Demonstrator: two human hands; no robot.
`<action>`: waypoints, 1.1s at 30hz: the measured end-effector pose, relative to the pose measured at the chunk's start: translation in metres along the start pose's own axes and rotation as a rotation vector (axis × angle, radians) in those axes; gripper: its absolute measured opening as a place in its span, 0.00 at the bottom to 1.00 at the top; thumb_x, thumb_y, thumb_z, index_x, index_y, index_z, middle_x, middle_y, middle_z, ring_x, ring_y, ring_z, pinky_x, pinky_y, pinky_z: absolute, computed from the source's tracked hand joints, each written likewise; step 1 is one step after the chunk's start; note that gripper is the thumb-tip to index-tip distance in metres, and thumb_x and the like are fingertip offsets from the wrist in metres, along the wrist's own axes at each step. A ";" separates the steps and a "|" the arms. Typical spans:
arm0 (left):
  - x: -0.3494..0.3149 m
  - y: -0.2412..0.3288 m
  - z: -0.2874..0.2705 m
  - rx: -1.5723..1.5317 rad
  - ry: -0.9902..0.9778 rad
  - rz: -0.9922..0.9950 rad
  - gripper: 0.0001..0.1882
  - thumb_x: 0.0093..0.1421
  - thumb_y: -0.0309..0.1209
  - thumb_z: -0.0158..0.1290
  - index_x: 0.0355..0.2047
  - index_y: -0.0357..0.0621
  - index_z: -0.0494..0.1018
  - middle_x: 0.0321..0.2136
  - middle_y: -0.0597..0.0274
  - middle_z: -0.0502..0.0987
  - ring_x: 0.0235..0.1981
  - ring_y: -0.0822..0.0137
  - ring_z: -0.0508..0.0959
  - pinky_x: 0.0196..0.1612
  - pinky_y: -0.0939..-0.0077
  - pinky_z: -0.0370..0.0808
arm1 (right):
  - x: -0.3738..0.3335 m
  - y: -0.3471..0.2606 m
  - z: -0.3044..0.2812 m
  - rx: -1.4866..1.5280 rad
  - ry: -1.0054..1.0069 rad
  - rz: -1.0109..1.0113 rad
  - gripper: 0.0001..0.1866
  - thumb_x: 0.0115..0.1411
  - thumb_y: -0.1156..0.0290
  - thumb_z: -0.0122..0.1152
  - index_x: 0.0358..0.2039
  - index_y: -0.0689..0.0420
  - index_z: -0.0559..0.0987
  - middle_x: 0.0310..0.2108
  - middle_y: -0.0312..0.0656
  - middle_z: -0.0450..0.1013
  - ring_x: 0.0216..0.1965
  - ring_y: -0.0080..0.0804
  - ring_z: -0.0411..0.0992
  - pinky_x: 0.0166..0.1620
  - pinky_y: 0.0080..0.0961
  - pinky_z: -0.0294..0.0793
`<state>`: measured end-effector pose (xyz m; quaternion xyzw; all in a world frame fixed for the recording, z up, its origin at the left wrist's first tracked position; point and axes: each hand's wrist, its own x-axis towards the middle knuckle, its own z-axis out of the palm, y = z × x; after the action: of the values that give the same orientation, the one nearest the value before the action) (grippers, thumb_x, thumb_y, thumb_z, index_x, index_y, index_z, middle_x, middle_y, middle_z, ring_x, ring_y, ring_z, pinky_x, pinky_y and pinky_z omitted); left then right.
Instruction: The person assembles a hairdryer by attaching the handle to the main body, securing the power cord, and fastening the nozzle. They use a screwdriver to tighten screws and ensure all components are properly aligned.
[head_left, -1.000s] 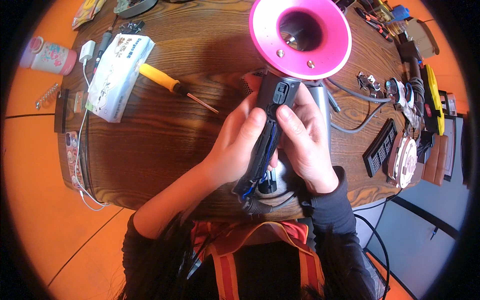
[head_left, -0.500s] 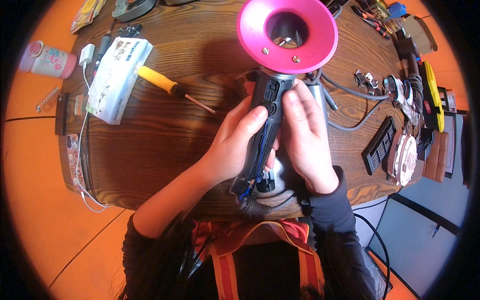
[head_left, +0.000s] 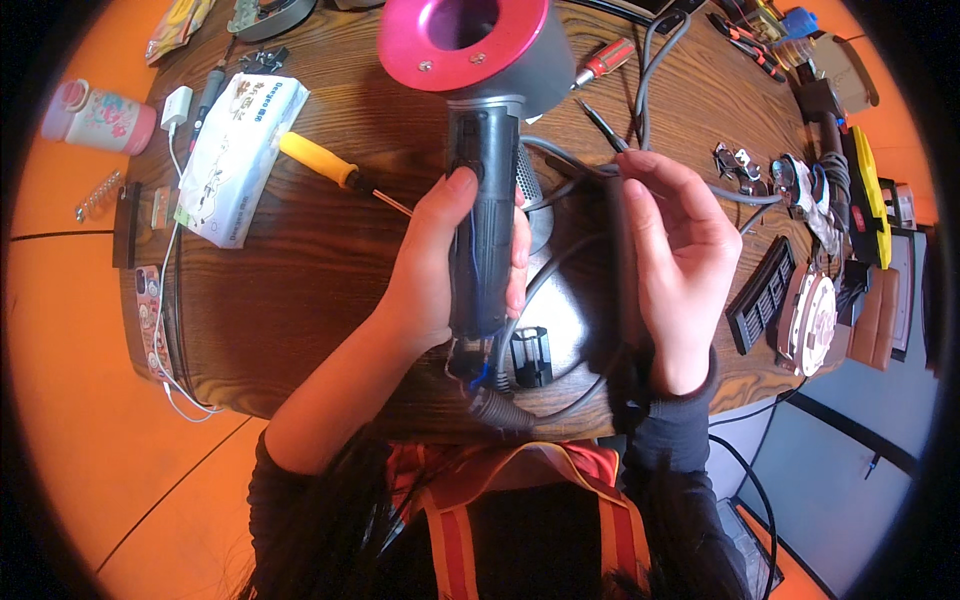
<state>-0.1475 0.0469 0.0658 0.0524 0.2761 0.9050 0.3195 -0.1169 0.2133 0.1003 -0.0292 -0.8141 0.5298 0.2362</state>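
Note:
My left hand (head_left: 430, 255) is wrapped round the dark handle of a hair dryer (head_left: 487, 225), its thumb on the front. The handle's casing is off, baring blue wires near the lower end. Its round head has a pink face and tilts toward the upper left. A coiled cord sleeve (head_left: 500, 410) hangs at the bottom. To the right, my right hand (head_left: 690, 240) is apart from the dryer, with thumb and fingers bent round a long dark piece (head_left: 624, 260), smeared and seen edge-on. A thin pointed tool (head_left: 602, 127) shows beyond those fingertips.
A yellow-handled screwdriver (head_left: 320, 158) lies beside a white packet (head_left: 240, 165) on the left. Grey cable (head_left: 650, 80) loops behind my right hand, near a red-handled screwdriver (head_left: 608, 60). A small black part (head_left: 531, 357) sits below the dryer. Slotted black panel (head_left: 762, 295) lies at right.
The dryer has shifted left and its head has turned. My right hand has come away from the handle toward the right, with the long dark piece. The red-handled screwdriver is now uncovered.

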 end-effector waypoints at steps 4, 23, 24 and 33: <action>0.001 0.003 -0.001 0.070 0.050 0.013 0.23 0.58 0.50 0.42 0.35 0.39 0.61 0.18 0.55 0.70 0.10 0.66 0.71 0.13 0.77 0.69 | -0.001 0.001 0.001 -0.366 -0.070 -0.222 0.07 0.48 0.82 0.57 0.30 0.62 0.75 0.27 0.45 0.72 0.29 0.40 0.72 0.34 0.25 0.71; -0.004 -0.014 0.010 0.423 0.108 0.159 0.32 0.61 0.56 0.25 0.52 0.42 0.56 0.21 0.64 0.70 0.16 0.76 0.71 0.18 0.86 0.70 | -0.020 -0.020 0.027 0.506 -0.342 0.369 0.25 0.59 0.77 0.48 0.56 0.66 0.57 0.47 0.46 0.68 0.47 0.26 0.66 0.49 0.21 0.65; -0.005 -0.015 0.010 0.428 0.092 0.152 0.32 0.61 0.56 0.25 0.53 0.42 0.55 0.21 0.64 0.70 0.16 0.76 0.71 0.18 0.86 0.70 | -0.020 -0.021 0.026 0.556 -0.343 0.396 0.25 0.58 0.77 0.48 0.56 0.66 0.57 0.47 0.46 0.68 0.47 0.26 0.66 0.49 0.21 0.64; -0.003 -0.018 0.009 0.463 0.155 0.188 0.17 0.64 0.39 0.38 0.47 0.40 0.62 0.25 0.67 0.70 0.19 0.78 0.70 0.20 0.85 0.69 | -0.018 -0.021 0.031 0.647 -0.308 0.398 0.21 0.56 0.80 0.52 0.50 0.67 0.62 0.43 0.43 0.69 0.46 0.24 0.67 0.50 0.20 0.64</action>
<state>-0.1326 0.0606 0.0641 0.0803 0.4935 0.8447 0.1911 -0.1098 0.1726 0.1019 -0.0306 -0.6098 0.7920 0.0014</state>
